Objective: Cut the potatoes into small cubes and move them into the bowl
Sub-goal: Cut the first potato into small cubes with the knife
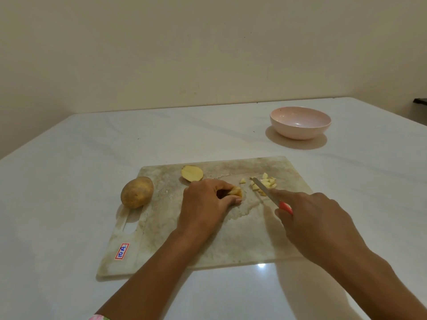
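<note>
Head view: a worn, mottled grey rectangular cutting board (208, 241) lies on the white worktop (57, 181). At the board's middle the left hand (203, 204) curls fingers and thumb round a pale yellow potato piece (236, 192). The right hand (316, 220) has its fingers wrapped round the red handle of a small steel knife (265, 191). The blade's long axis runs diagonally, tip pointing away and left into a heap of small potato cubes (266, 182) on the board's far right. A halved potato (192, 173) lies cut face up near the board's far edge. A whole brown potato (137, 192) rests at its left edge, long axis slanting far-right. A pale pink round bowl (300, 122) stands well beyond the board's far right corner.
</note>
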